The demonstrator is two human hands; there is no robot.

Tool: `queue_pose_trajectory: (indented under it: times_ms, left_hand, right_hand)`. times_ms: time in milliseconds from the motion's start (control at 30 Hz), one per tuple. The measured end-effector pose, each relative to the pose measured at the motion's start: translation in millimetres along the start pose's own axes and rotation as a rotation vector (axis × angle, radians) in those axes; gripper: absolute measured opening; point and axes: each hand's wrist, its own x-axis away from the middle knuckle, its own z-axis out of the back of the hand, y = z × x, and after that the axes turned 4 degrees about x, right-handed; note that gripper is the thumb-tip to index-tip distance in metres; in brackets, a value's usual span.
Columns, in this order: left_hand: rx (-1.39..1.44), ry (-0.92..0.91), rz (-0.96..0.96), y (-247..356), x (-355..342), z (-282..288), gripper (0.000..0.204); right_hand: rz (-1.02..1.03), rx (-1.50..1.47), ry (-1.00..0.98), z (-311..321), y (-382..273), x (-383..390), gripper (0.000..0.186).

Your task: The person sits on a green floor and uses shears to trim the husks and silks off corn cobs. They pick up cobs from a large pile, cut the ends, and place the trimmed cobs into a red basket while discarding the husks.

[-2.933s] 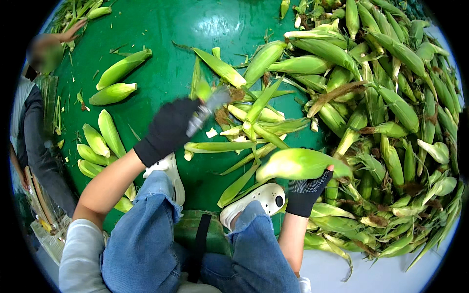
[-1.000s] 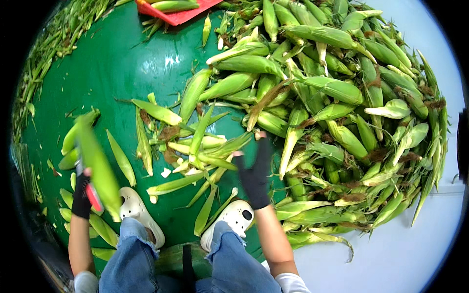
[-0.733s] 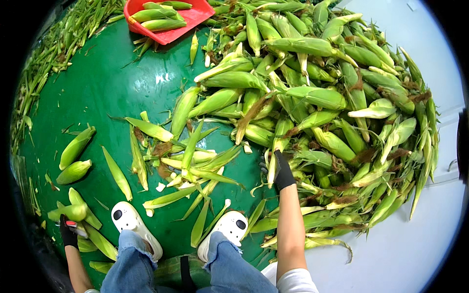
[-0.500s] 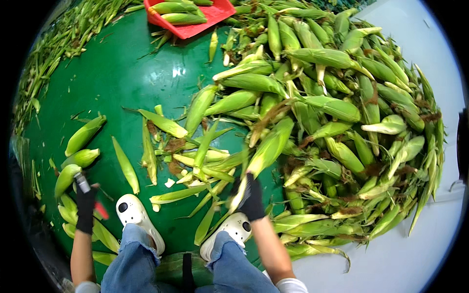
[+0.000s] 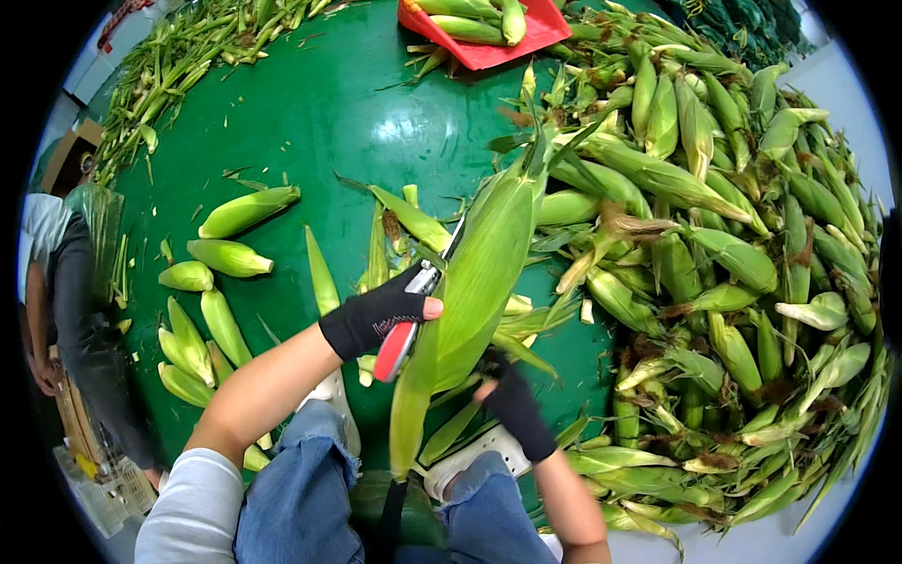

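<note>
A large ear of corn in its green husk (image 5: 484, 268) is raised in front of me, tip pointing up, one husk leaf hanging below. My left hand (image 5: 381, 315), in a black fingerless glove, is closed around a red-handled cutting tool (image 5: 396, 350). Its metal blade lies along the ear's left edge, and the left thumb presses on the husk. Close by the ear's lower right side is my right hand (image 5: 519, 406), also gloved in black. Motion blurs its fingers, partly hidden by the ear, so their grip is unclear.
A big heap of unhusked corn (image 5: 723, 273) covers the right. Several trimmed ears (image 5: 230, 258) lie on the green floor at left. A red scoop-shaped tray (image 5: 484, 52) holds corn at the back. Stripped leaves (image 5: 188, 66) pile up far left; another person's leg (image 5: 103, 348) shows there.
The ear of corn has come up from beside my right foot to the middle. My left hand has moved right with the cutting tool and now touches the ear. The view has shifted left.
</note>
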Motion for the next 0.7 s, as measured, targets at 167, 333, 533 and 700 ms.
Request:
queue_pose_trajectory:
  times_ms: [167, 333, 533, 700]
  left_hand:
    - [-0.914, -0.024, -0.187, 18, -18, -14, 0.084]
    - [-0.779, 0.137, -0.042, -7, 1, -15, 0.072]
    - [0.151, -0.110, 0.498, -79, 48, -33, 0.059]
    - [0.244, -0.064, 0.308, -104, 34, -14, 0.063]
  right_hand:
    - [0.100, -0.803, 0.334, 25, -49, -58, 0.064]
    - [0.138, -0.865, 0.932, 50, -8, -22, 0.049]
    - [0.248, -1.169, 1.141, 61, -21, 21, 0.066]
    - [0.209, -1.291, 1.079, 33, -11, 30, 0.063]
